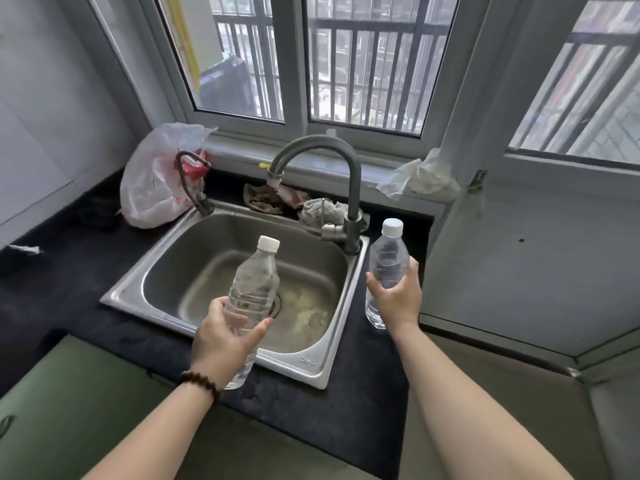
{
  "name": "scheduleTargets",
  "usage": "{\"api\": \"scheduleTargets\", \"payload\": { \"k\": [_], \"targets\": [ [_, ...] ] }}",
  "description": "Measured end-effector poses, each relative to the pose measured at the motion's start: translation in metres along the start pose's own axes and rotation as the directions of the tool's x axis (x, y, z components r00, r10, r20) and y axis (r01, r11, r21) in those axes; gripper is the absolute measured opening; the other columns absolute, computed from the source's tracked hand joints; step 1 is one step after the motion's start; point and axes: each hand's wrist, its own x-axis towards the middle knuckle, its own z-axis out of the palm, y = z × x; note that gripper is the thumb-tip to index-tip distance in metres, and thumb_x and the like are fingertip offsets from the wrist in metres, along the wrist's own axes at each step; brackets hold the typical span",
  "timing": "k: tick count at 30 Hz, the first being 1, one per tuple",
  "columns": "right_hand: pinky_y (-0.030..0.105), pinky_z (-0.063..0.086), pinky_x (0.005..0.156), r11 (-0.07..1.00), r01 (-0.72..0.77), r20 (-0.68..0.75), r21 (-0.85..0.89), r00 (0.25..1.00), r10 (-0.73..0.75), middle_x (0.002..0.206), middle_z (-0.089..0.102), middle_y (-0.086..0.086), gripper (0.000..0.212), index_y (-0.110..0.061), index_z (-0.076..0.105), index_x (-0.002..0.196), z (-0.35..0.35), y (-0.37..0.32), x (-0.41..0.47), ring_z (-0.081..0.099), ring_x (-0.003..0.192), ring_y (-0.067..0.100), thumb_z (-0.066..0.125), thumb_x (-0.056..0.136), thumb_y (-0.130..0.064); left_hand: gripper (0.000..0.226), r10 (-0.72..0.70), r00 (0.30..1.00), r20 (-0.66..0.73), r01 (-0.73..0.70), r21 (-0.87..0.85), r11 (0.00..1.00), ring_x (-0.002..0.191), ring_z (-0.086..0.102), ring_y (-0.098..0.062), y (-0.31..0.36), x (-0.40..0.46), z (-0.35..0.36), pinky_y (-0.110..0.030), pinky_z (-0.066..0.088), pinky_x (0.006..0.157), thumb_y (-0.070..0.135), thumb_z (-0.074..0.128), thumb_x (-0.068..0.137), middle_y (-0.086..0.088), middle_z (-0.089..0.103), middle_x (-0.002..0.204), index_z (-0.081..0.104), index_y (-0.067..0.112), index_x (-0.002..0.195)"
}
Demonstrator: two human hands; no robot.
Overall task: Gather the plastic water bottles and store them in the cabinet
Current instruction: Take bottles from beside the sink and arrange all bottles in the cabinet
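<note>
Kitchen bench with sink: left hand at 7 o'clock and right hand at 3 o'clock each wrap a capped bottle; gathering apparently done, carrying to the cabinet follows.

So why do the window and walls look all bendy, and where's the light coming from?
In the head view, the wide-angle lens bends the window frame and walls near the edges; daylight comes in through that window, the clear bottles in the left hand and right hand look slightly soft, and the steel sink shines only dully.
</note>
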Motion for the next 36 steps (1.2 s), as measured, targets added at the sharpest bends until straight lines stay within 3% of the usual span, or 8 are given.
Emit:
{"api": "scheduleTargets", "payload": {
  "k": [3, 6, 14, 18, 24, 28, 31, 36],
  "targets": [
    [0.006, 0.037, 0.066, 1.000, 0.018, 0.055, 0.023, 0.998, -0.019, 0.097, 0.064, -0.002, 0.047, -0.027, 0.048, 0.106, -0.005, -0.017, -0.027, 0.060, 0.083, 0.011, 0.080, 0.072, -0.024, 0.055, -0.039, 0.998, -0.042, 0.037, -0.047, 0.998, 0.079, 0.067, -0.013, -0.006, -0.010, -0.017, -0.037, 0.056, 0.077, 0.040, 0.086, 0.065, 0.007, 0.068, 0.088, 0.052, 0.022, 0.104],
    [0.003, 0.040, 0.066, 0.990, 0.031, 0.127, 0.136, 0.991, -0.049, 0.093, 0.066, -0.007, 0.045, -0.031, 0.051, 0.103, -0.007, -0.042, -0.066, 0.062, 0.078, -0.002, 0.081, 0.071, -0.021, 0.054, -0.039, 0.993, -0.116, 0.029, -0.081, 0.996, 0.079, 0.066, -0.015, -0.011, -0.028, -0.036, -0.033, 0.053, 0.075, 0.039, 0.086, 0.064, 0.005, 0.068, 0.086, 0.053, 0.017, 0.101],
    [0.029, 0.054, 0.078, 0.960, 0.044, 0.443, 0.276, 0.881, -0.168, 0.091, 0.069, -0.008, 0.045, -0.035, 0.052, 0.101, 0.005, -0.094, -0.201, 0.068, 0.082, 0.006, 0.082, 0.068, -0.034, 0.049, -0.160, 0.923, -0.350, 0.057, -0.288, 0.956, 0.071, 0.061, -0.011, -0.052, -0.138, -0.092, -0.025, 0.044, 0.067, 0.026, 0.086, 0.068, 0.007, 0.062, 0.077, 0.049, 0.017, 0.099],
    [0.036, 0.054, 0.081, 0.958, 0.055, 0.585, 0.282, 0.781, -0.217, 0.089, 0.070, -0.006, 0.043, -0.034, 0.051, 0.098, 0.008, -0.106, -0.288, 0.068, 0.083, 0.010, 0.081, 0.068, -0.030, 0.048, -0.278, 0.842, -0.462, 0.142, -0.307, 0.941, 0.071, 0.057, -0.003, -0.091, -0.232, -0.133, -0.025, 0.042, 0.063, 0.032, 0.084, 0.071, 0.011, 0.061, 0.078, 0.049, 0.019, 0.101],
    [0.029, 0.053, 0.076, 0.958, 0.063, 0.793, 0.278, 0.549, -0.266, 0.089, 0.069, -0.011, 0.041, -0.032, 0.052, 0.098, 0.003, -0.114, -0.432, 0.066, 0.079, 0.001, 0.081, 0.071, -0.028, 0.047, -0.453, 0.619, -0.642, 0.272, -0.365, 0.890, 0.076, 0.063, -0.016, -0.156, -0.385, -0.197, -0.025, 0.046, 0.068, 0.035, 0.084, 0.069, 0.006, 0.065, 0.085, 0.056, 0.015, 0.102],
    [0.025, 0.052, 0.071, 0.955, 0.103, 0.900, 0.278, 0.320, -0.297, 0.087, 0.068, -0.010, 0.042, -0.033, 0.051, 0.101, 0.005, -0.122, -0.531, 0.065, 0.077, 0.002, 0.081, 0.072, -0.028, 0.045, -0.555, 0.402, -0.728, 0.338, -0.445, 0.829, 0.065, 0.061, -0.009, -0.191, -0.486, -0.233, -0.021, 0.043, 0.058, 0.035, 0.085, 0.069, 0.012, 0.063, 0.074, 0.055, 0.016, 0.095],
    [0.019, 0.048, 0.064, 0.943, 0.126, 0.936, 0.308, 0.138, -0.324, 0.085, 0.068, -0.012, 0.039, -0.037, 0.050, 0.096, 0.004, -0.138, -0.604, 0.064, 0.075, -0.002, 0.079, 0.073, -0.026, 0.052, -0.603, 0.233, -0.763, 0.340, -0.517, 0.785, 0.069, 0.064, -0.015, -0.211, -0.557, -0.259, -0.029, 0.049, 0.065, 0.039, 0.086, 0.066, 0.009, 0.064, 0.078, 0.053, 0.015, 0.098],
    [0.017, 0.045, 0.063, 0.924, 0.132, 0.929, 0.358, -0.148, -0.339, 0.086, 0.068, -0.012, 0.034, -0.031, 0.050, 0.095, 0.012, -0.164, -0.715, 0.063, 0.076, -0.001, 0.078, 0.076, -0.025, 0.050, -0.645, -0.036, -0.763, 0.361, -0.612, 0.703, 0.076, 0.067, -0.017, -0.241, -0.659, -0.292, -0.027, 0.048, 0.069, 0.043, 0.085, 0.067, 0.004, 0.070, 0.086, 0.056, 0.019, 0.101]
  ]
}}
